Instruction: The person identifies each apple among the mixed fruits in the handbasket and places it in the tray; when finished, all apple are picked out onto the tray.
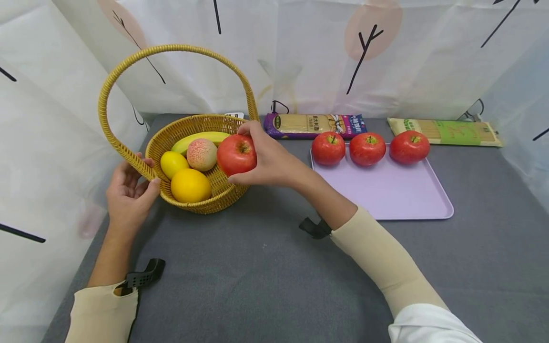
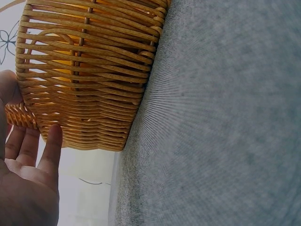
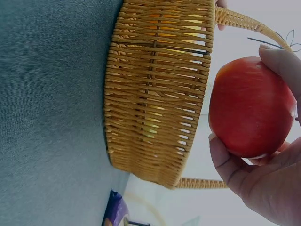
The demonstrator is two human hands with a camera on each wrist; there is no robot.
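My right hand (image 1: 272,159) grips a red apple (image 1: 237,155) over the right side of the wicker basket (image 1: 210,205). In the right wrist view the apple (image 3: 251,108) is beside the basket's rim, with thumb and fingers round it. My left hand (image 1: 128,193) holds the basket's left rim at the foot of its tall handle (image 1: 105,102); the left wrist view shows its fingers (image 2: 51,150) against the woven wall. Inside the basket lie a banana (image 1: 199,140), a peach (image 1: 201,155), a lemon (image 1: 173,164) and an orange-yellow fruit (image 1: 190,186).
A lilac tray (image 1: 386,197) stands on the right of the grey table (image 1: 257,276), with three red apples (image 1: 367,149) along its back edge. Behind it lie a purple pasta pack (image 1: 315,126) and a green noodle pack (image 1: 450,132). White printed cloth (image 1: 309,57) hangs at the back.
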